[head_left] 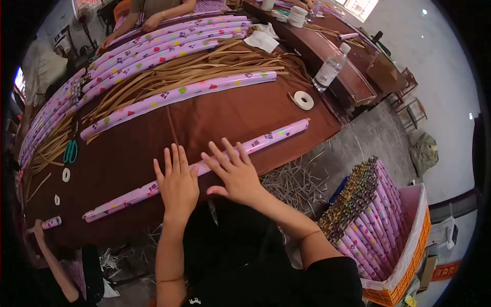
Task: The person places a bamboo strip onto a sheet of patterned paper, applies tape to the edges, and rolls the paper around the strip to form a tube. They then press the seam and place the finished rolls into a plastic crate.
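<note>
A long, thin roll of shiny lilac patterned wrapping paper (pixel 276 135) lies across the brown-covered table (pixel 225 112) in front of me. My left hand (pixel 178 183) is laid flat over its middle, fingers stretched out and pointing away from me. Beside it, my right hand (pixel 234 176) also rests over the roll, palm down with fingers spread. Neither hand grips anything; the stretch of roll under the palms is hidden. Farther back lies another similar roll (pixel 179 96), parallel to a spread of loose brown paper strips (pixel 148 84).
Teal scissors (pixel 71 151) and white tape rolls (pixel 303 100) lie on the table. A water bottle (pixel 331 67) stands at the back right. An orange crate (pixel 409 271) at my right holds many rolls. Co-workers' hands (pixel 152 22) show at the far side and lower left.
</note>
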A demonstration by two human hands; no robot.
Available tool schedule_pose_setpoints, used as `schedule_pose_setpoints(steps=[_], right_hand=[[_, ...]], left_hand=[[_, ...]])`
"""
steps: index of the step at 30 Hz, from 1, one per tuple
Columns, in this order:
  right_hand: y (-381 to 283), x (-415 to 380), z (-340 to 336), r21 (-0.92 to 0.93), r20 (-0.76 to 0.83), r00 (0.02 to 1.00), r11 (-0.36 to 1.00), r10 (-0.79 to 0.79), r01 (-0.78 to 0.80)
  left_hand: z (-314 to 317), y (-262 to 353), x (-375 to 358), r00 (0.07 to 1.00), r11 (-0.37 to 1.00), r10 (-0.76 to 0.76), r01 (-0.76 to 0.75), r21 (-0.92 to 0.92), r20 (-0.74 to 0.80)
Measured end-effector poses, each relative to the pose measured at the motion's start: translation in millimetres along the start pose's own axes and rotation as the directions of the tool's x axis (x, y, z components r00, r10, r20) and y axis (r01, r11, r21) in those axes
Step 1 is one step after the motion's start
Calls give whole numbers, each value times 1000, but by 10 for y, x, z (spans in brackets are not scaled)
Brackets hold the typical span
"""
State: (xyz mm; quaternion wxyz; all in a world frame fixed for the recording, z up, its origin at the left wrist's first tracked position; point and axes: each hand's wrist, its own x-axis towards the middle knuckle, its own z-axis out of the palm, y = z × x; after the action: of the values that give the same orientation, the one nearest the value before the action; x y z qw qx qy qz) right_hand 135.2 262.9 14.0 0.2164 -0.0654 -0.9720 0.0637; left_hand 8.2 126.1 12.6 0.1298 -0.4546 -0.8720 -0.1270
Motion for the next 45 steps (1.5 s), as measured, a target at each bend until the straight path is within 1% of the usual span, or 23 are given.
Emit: schedule_pose_setpoints(steps=[1,3,4,6,8,10,13,14,16,19,22,23,25,27,29,32,34,36,38,41,43,44,45], right_hand=[[123,-65,-89,-41,29,999,998,43,-42],[461,-249,-153,-129,-20,993,985,116,-117],[618,-334,-235,-240,-23,985,955,173,-174],[980,-500,-349,-336,-55,963,904,262,-265],[1335,-666,-432,-398,-129,928,838,351,-372],[1709,-830,-467,-390,-222,889,799,401,-458],[1960,-921,-511,-467,-295,835,693,464,-550],[1990,-948,-473,-410,-336,809,698,482,-586],[1782,-794,-450,-172,-418,747,762,517,-624],[1269,-496,-379,-117,-382,832,872,402,-475],[738,-209,-206,-11,-254,894,923,369,-384],[615,-129,-147,28,-241,922,952,303,-305],[406,8,-40,-44,-208,943,960,261,-275],[362,66,46,-139,-250,929,940,273,-313],[363,81,73,-107,-272,916,937,293,-332],[383,75,69,-167,-212,935,932,285,-322],[491,20,81,-196,-190,943,931,273,-309],[659,-46,16,-204,-117,942,921,314,-332],[939,-171,-43,-258,-78,945,909,317,-326],[1207,-299,-180,-248,6,941,912,339,-328],[1264,-352,-215,-264,12,945,912,327,-313],[1265,-352,-226,-262,15,945,914,326,-311],[1253,-349,-241,-257,12,945,914,328,-314]], left_hand=[[6,-9,7,1000,1000,-2,2,0,18],[-22,-5,19,1000,1000,2,-2,-5,27],[-33,0,21,999,1000,6,-6,2,37],[-28,2,20,999,1000,6,-7,6,38],[-20,-7,19,999,1000,7,-7,8,49],[-19,2,19,999,1000,6,-6,11,46],[-20,13,5,999,1000,3,-4,28,42],[-25,17,-2,999,999,0,-2,40,43],[-44,37,6,999,999,-14,12,33,47],[-46,25,-12,998,999,-15,13,37,54],[-27,24,-21,999,999,5,-6,40,34],[-24,26,-21,1000,999,6,-7,41,22],[-16,45,-4,1000,999,15,-15,47,13],[-5,32,-17,1000,999,5,-6,52,9],[-28,43,28,1000,997,-24,23,68,9],[-67,29,-45,994,999,-21,24,26,-107],[-259,-40,-183,985,997,-75,70,-40,-154],[-374,-216,-409,966,984,-140,112,-136,-216],[-468,-462,-710,913,972,-234,214,-95,-334],[-546,-857,-1201,705,870,-469,471,-143,-532],[-473,-1122,-1471,612,771,-634,548,-324,-473],[-446,-1222,-1567,574,713,-701,558,-424,-423],[-476,-1275,-1599,570,641,-753,528,-557,-328]])
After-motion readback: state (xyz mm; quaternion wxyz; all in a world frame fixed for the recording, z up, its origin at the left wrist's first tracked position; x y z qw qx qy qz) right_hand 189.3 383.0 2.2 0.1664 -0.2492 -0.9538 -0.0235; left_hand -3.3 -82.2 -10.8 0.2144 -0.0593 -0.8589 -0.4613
